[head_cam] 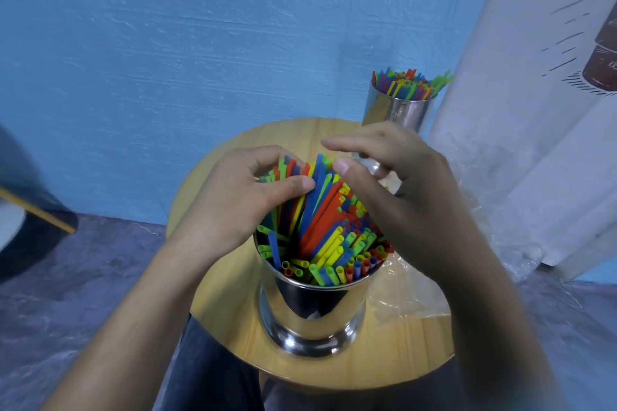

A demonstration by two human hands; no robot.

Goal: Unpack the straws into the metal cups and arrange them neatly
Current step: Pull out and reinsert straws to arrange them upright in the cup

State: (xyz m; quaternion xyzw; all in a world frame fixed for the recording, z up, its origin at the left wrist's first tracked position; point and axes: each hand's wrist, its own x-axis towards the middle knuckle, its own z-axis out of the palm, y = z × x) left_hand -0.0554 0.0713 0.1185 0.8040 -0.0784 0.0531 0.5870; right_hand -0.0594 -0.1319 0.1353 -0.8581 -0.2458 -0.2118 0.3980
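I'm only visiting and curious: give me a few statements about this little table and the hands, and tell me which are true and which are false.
1. The near metal cup stands on a round wooden table. True.
2. The straws in it are all one colour. False: they are red, blue, yellow and green.
3. The left hand grips a bunch of those straws. True.
4. The far metal cup is empty. False: it holds straws too.
5. The clear plastic wrap lies left of the near cup. False: it lies to its right.
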